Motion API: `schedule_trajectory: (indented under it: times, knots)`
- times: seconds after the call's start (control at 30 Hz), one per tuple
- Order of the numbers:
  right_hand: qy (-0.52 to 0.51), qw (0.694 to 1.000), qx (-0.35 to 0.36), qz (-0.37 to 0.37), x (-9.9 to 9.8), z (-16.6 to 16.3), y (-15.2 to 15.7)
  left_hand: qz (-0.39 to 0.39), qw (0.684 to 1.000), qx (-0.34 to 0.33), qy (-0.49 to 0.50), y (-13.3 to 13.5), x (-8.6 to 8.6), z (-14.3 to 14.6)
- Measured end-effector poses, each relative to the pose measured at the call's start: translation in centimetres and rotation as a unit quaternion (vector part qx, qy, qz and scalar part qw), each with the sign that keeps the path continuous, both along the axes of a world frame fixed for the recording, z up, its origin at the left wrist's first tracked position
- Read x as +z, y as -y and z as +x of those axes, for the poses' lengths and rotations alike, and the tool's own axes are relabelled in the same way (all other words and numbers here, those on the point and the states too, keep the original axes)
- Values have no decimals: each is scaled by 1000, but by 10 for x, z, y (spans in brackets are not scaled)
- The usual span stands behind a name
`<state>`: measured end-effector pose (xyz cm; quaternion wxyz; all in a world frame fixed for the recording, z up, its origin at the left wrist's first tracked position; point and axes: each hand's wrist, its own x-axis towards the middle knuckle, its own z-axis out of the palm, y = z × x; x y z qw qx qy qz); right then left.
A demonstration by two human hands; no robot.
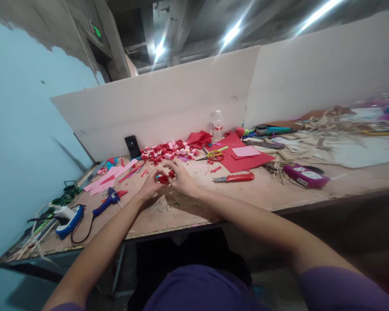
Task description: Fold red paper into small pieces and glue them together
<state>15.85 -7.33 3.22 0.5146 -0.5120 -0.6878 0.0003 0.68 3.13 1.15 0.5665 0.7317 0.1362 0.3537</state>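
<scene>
My left hand (151, 183) and my right hand (181, 177) meet over the middle of the wooden table (246, 198). Both pinch a small red paper piece (165, 178) between their fingertips. Just behind them lies a pile of small red and pink folded paper cubes (168, 151). Red paper sheets (240, 160) with a pink sheet (245, 151) on top lie to the right of the pile.
A red utility knife (235, 177) and yellow-handled scissors (214, 154) lie right of my hands. A blue glue gun (108, 201), a power strip (69, 218), pink strips (112, 175), a phone (132, 147), a bottle (217, 125) and a purple tape dispenser (306, 176) stand around. White boards (168, 103) wall the back.
</scene>
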Motion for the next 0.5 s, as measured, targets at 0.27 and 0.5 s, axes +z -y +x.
schedule_trajectory:
  times: [0.27,0.5]
  knots:
    - [34,999,-14,18,-5,-5,0,23,1000,12,6,9,1,2]
    - [61,995,-68,-27,-5,-9,7,29,999,0,16,5,-4,6]
